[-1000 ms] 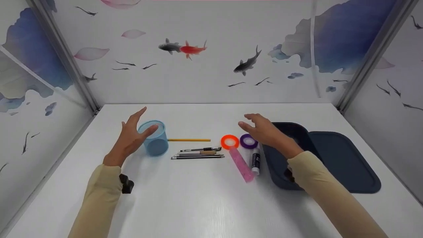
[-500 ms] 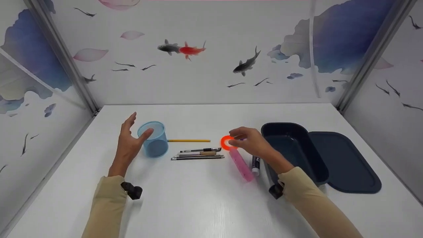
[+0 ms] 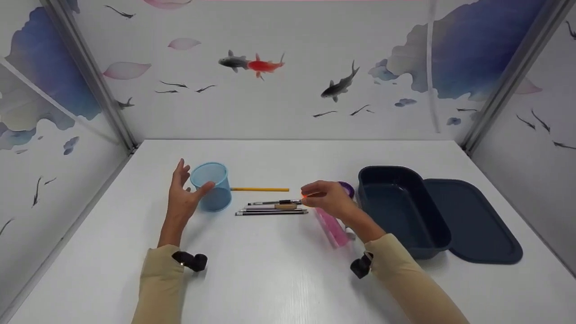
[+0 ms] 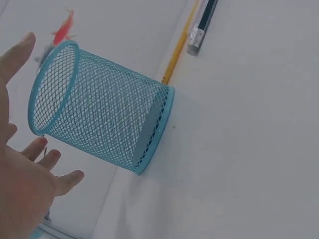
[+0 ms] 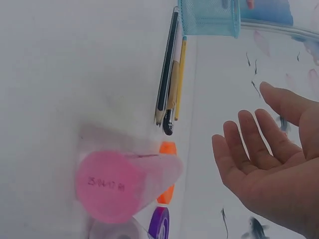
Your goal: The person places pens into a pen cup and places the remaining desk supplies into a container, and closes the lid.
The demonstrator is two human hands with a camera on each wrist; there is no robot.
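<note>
White tabletop point(image 3: 270, 279), cup point(image 3: 218, 197) between hands point(image 3: 182, 202) point(image 3: 332, 198)

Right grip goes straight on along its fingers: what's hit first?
Likely the blue mesh cup, if the right grip clears the black pen and yellow pencil; height is unclear, and low down the pen comes first.

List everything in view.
cup: 1, blue, left
pencil: 1, yellow, by cup
writing tools: several, mostly dark, centre
tube: 1, pink, near container
stick: 1, white-ended, by tube
ring: 1, orange, beyond tube
second ring: 1, purple, nearby
container: 1, navy, right
lid: 1, navy, rightmost
table: 1, white, underneath
printed panels: 3, whitish, surrounding
posts: 2, grey, corners
cameras: 2, black, wrists
sleeves: 2, beige, forearms
left hand: 1, by cup
right hand: 1, near rings
</note>
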